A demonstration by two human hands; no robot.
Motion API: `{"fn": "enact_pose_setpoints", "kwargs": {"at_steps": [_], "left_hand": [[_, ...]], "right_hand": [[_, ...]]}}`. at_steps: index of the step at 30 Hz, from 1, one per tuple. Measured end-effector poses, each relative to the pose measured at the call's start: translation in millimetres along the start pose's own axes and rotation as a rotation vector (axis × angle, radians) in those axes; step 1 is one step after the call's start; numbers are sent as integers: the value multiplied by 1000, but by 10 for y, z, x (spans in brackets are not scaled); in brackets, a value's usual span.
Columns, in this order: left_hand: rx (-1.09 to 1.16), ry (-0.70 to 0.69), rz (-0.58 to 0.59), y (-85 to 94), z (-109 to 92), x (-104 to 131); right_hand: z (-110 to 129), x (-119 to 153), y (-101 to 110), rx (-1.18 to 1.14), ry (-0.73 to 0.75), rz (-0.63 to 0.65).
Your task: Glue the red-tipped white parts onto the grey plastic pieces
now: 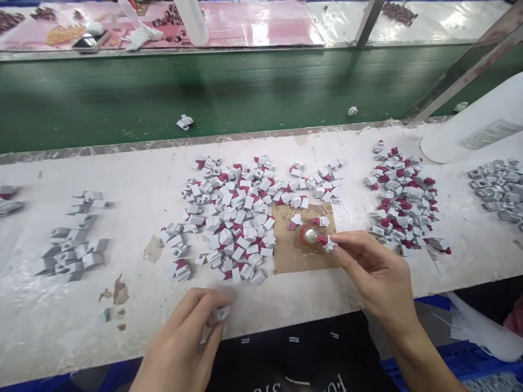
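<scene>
My right hand [382,275] pinches a small grey-and-dark-red plastic part [328,243] between thumb and forefinger. The part's red end is at the edge of a round, shiny metal-topped piece [310,234] with an orange-red rim; I cannot tell whether they touch. That piece sits on a brown cardboard square [300,261], where two more grey-and-red parts [321,221] lie behind it. My left hand [190,332], low and left of the cardboard, is closed on a small light-grey plastic piece [221,313]. Between the hands and beyond spreads a large pile of grey-and-red parts [232,218].
Another grey-and-red pile [402,196] lies to the right, with plain grey pieces [500,188] farther out. Grey blocks [75,247] are at the left. A white bottle [478,122] stands back right. A green conveyor belt [261,92] runs behind the table, crossed by metal posts [457,76].
</scene>
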State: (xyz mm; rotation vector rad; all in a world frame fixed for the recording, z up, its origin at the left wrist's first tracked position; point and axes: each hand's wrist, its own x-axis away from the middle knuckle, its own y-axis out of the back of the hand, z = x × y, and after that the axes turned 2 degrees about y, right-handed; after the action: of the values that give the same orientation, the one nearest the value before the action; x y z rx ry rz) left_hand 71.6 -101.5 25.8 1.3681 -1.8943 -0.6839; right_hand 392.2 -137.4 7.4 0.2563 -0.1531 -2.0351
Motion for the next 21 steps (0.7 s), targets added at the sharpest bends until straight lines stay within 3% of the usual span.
{"fn": "enact_pose_setpoints", "kwargs": {"at_steps": [11, 16, 21], "left_hand": [[229, 153, -21, -114, -8, 24], [315, 135, -77, -140, 17, 53], [351, 142, -38, -86, -209, -143]], "right_hand": [[-59, 24, -20, 52, 54, 21], [-58, 25, -38, 63, 57, 24], [-1, -3, -27, 40, 38, 9]]}}
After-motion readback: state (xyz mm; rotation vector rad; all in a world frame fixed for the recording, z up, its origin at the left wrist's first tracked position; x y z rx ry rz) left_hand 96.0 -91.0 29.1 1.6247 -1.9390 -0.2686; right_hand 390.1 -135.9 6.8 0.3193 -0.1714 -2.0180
